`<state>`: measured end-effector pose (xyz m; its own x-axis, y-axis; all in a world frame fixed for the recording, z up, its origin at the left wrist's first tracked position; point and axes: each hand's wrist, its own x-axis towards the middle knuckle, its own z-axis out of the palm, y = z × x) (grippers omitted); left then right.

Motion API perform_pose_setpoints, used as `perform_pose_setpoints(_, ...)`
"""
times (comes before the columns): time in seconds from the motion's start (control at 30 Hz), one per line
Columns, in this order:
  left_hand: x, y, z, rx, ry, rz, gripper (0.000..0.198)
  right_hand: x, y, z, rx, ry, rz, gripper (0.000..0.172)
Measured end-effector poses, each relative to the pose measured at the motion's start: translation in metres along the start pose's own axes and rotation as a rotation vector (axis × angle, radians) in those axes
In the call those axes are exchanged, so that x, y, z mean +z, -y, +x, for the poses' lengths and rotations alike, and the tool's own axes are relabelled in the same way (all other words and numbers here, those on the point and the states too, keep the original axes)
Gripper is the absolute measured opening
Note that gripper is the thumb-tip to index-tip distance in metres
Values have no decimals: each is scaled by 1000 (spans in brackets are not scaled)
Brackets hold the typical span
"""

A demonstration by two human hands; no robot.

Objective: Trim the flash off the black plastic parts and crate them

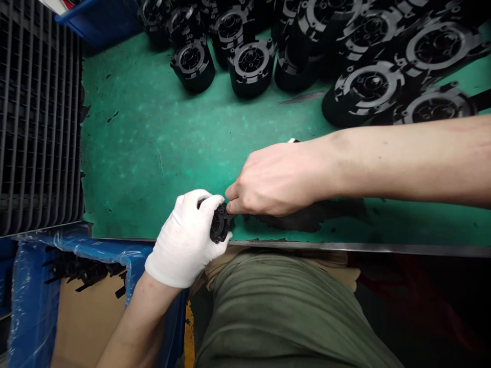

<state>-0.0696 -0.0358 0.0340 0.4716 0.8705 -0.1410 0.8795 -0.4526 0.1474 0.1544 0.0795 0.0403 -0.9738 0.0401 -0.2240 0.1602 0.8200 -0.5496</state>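
Observation:
My left hand, in a white glove, is closed around a small black round plastic part just above the table's front edge. Ribs and openings show on the part's face, while the glove covers much of its side. Against the part's right rim, my bare right hand has its thumb and fingers pinched together. Whatever is in that pinch is hidden by the fingers. Behind the right wrist a small pale and black end of something peeks out; I cannot tell what it belongs to.
Several black cylindrical plastic housings stand in rows along the back and right of the green tabletop. Stacked black grid trays line the left. A blue bin sits at back left. Below the front edge, a plastic-lined blue crate contains black parts and cardboard.

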Motion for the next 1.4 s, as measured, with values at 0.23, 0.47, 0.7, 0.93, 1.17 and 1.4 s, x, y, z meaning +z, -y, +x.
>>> perform_pose_setpoints(0.23,1,1,0,-3,8,-5,61,-3,-5,7,-3,-51,181,23)
perform_pose_setpoints(0.47,-1,1,0,-8,14,-5,60,-7,-4,15,54,36,229,24)
perform_pose_setpoints(0.7,1,1,-1,-4,3,-16,58,2,14,0,105,57,64,19)
perform_pose_setpoints(0.93,1,1,-1,-3,1,-10,59,19,32,-11,265,14,97,25)
perform_pose_setpoints(1.17,0,1,0,0,-3,-13,58,7,-1,-4,-13,-46,17,24)
perform_pose_setpoints(1.4,2,2,0,-7,11,-20,60,10,-7,0,-17,-79,115,37)
